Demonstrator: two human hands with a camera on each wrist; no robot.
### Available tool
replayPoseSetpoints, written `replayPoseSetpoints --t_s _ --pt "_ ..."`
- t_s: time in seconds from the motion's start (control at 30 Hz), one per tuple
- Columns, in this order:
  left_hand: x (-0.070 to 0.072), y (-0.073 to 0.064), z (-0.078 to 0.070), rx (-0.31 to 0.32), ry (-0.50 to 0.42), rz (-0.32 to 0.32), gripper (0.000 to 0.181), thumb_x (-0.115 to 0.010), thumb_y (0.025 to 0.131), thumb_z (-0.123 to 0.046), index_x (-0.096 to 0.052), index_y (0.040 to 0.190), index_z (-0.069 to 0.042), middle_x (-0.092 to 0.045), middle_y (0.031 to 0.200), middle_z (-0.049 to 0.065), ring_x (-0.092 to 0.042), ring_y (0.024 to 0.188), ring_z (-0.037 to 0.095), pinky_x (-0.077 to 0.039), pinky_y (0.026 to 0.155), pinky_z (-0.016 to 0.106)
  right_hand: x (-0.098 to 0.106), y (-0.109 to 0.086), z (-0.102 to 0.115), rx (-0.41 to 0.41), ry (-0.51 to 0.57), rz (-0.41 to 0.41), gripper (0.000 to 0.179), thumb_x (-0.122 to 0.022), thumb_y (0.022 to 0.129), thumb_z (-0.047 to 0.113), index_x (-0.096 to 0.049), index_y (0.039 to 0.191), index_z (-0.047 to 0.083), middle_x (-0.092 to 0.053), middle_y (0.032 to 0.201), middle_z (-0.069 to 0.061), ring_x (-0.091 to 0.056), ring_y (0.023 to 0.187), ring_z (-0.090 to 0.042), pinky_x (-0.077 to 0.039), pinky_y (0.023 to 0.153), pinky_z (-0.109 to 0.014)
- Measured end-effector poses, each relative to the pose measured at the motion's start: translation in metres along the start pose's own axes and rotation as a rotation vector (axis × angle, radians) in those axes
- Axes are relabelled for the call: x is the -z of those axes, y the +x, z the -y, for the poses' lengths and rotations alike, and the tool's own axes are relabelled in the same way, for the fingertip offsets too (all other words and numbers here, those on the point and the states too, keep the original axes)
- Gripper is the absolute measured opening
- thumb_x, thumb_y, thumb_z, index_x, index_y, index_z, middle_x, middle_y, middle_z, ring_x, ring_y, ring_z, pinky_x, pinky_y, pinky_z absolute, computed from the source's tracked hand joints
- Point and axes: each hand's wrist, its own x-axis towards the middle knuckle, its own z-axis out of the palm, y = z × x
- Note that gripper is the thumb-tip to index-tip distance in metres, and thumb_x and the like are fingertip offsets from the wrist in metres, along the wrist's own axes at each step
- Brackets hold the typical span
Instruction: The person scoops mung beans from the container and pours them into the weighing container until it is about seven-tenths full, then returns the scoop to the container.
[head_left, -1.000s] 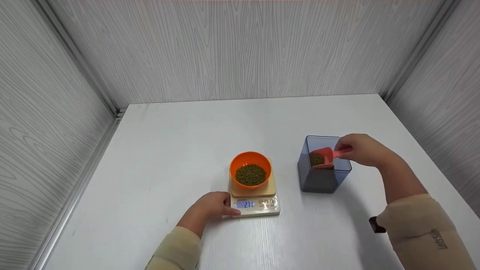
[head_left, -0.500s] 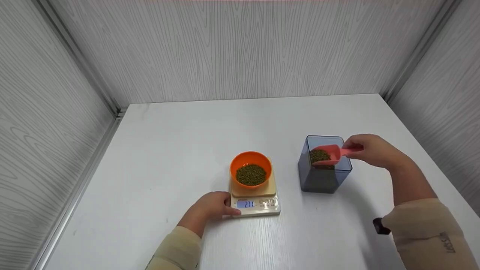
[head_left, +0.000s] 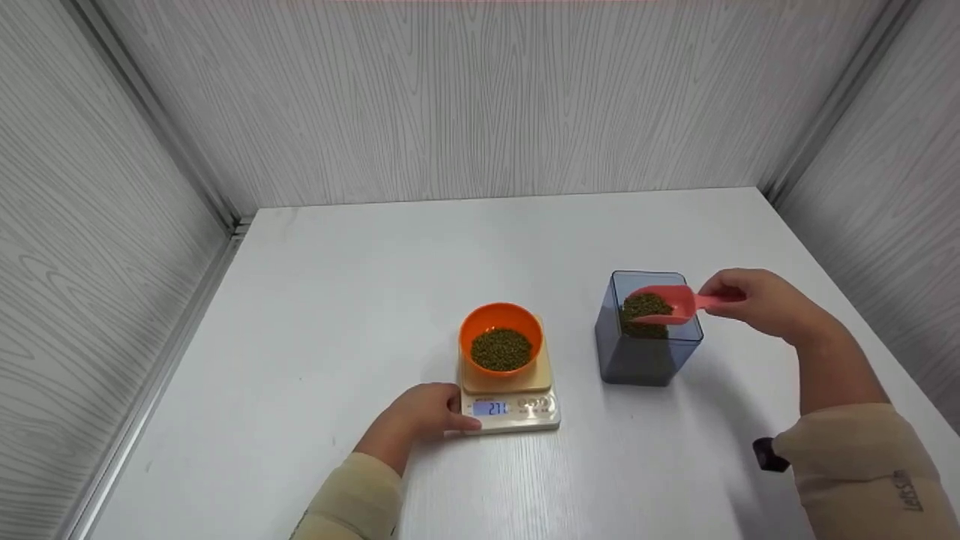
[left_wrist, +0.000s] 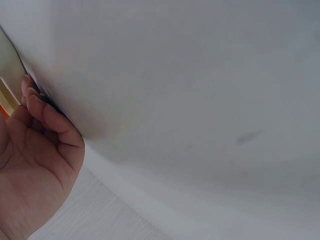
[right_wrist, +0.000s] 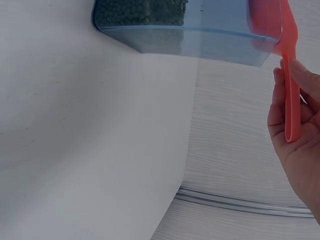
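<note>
My right hand (head_left: 765, 304) grips the handle of a pink scoop (head_left: 682, 304), its bowl inside the top of a clear bluish container (head_left: 637, 367). Small green beans (head_left: 646, 306), apparently mung beans, lie in the scoop's bowl. In the right wrist view, fingers and thumb pinch the scoop's handle (right_wrist: 293, 112). With the thumb on top and fingers at the side, my left hand (head_left: 427, 411) holds the front left corner of a kitchen scale (head_left: 525, 424). An orange bowl (head_left: 466, 330) of the same beans sits on the scale, whose display shows what looks like 271.
The white table (head_left: 360, 270) is bounded by grey wood-grain panels at the back (head_left: 480, 97) and both sides. The container stands to the right of the scale, with a gap between them.
My right hand has moved right and slightly up with the scoop, which has risen towards the container's rim carrying beans. The left hand, scale and orange bowl stay put.
</note>
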Motion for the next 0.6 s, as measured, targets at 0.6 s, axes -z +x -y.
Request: replayPoseSetpoints --t_s 0.6 --pt "0.0 0.0 0.002 -0.003 -0.001 -0.003 0.042 -0.073 0.07 -0.05 -0.049 0.072 -0.014 -0.044 0.065 -0.002 -0.044 0.068 0.016 -0.033 0.062 0.031 -0.019 -0.005 -0.031 0.048 0.296 -0.065 0.029 -0.058 0.09 0.026 -0.058 0.109 0.005 -0.058 0.1 -0.005 -0.054 0.089 -0.017 -0.045 0.076 -0.024"
